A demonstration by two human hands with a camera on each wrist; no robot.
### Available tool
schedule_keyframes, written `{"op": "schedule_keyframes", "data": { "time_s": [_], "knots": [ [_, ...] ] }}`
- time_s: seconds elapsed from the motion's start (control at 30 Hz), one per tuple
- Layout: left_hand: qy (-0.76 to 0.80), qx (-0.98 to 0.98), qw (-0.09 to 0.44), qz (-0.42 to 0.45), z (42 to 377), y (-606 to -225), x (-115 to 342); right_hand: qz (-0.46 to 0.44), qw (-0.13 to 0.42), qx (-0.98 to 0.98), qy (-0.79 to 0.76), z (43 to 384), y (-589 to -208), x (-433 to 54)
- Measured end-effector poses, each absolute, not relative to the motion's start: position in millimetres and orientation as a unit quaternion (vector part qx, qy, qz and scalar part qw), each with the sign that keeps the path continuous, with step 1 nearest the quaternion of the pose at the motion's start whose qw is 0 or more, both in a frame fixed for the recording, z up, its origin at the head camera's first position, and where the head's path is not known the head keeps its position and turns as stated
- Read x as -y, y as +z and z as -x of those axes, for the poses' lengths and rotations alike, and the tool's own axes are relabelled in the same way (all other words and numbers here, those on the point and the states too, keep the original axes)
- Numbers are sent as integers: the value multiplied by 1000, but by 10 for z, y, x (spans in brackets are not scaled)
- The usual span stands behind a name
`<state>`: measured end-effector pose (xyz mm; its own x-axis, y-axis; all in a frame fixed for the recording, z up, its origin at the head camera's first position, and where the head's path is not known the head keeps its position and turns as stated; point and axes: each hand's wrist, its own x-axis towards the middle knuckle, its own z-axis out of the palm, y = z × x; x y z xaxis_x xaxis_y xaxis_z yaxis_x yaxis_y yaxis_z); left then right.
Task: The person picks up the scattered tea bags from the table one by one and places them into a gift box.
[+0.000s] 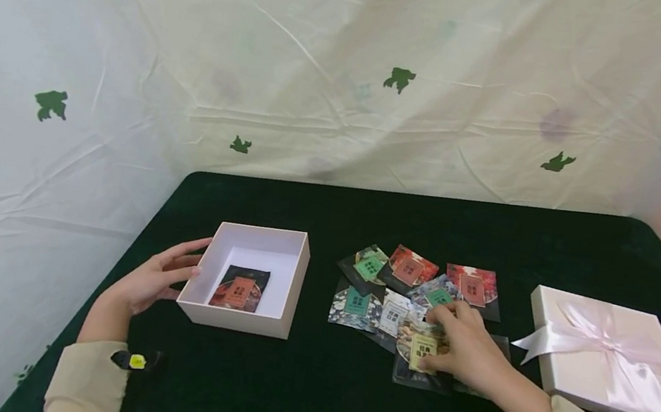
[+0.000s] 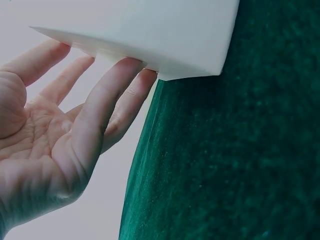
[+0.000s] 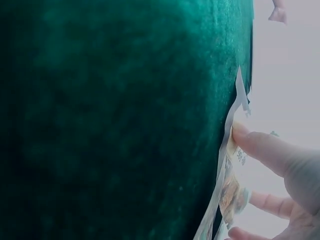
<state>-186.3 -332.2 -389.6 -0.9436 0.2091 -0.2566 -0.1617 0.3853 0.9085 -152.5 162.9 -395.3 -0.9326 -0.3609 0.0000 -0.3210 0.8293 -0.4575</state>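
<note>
Yellow-labelled packet (image 1: 422,354): lies at the near side of the loose packets (image 1: 408,271), on the dark green cloth (image 1: 301,401). Right hand (image 1: 471,348) has it between thumb and bent fingers, thumb down on the face, fingertips toward the far edge. Looks like a light pinch, likely because a flat pouch gives little else to grab. Right wrist view shows its edge bowed; can't tell if it's fully off what's under it.

Rest of the packets overlap in a loose scatter, red, green and white designs face up, so labels mostly read.

Left of them, a lidless white box (image 1: 255,324) sits upright, one red-labelled packet (image 1: 239,290) flat inside near the front wall. Left hand (image 1: 156,276) isn't clenched: fingers extended, tips against the box's outer left side, probably to steady it.

Far right: lid-like pink piece (image 1: 557,318), ribbon bow (image 1: 608,343) up, well apart from the box, plausibly parked for room. Pale leaf-print sheet (image 1: 327,56) hangs behind.
</note>
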Motion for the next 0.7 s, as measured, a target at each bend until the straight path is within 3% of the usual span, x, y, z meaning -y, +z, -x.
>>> {"op": "schedule_keyframes", "data": {
  "time_s": [0.3,0.7],
  "knots": [
    [557,-813,169,-17,1865,-3906,3330,152,72,-949,-269,1468,-3924,-1593],
    [554,-814,172,-18,1867,-3897,3329,160,67,-934,-311,1455,-3858,-1651]
  ]
}}
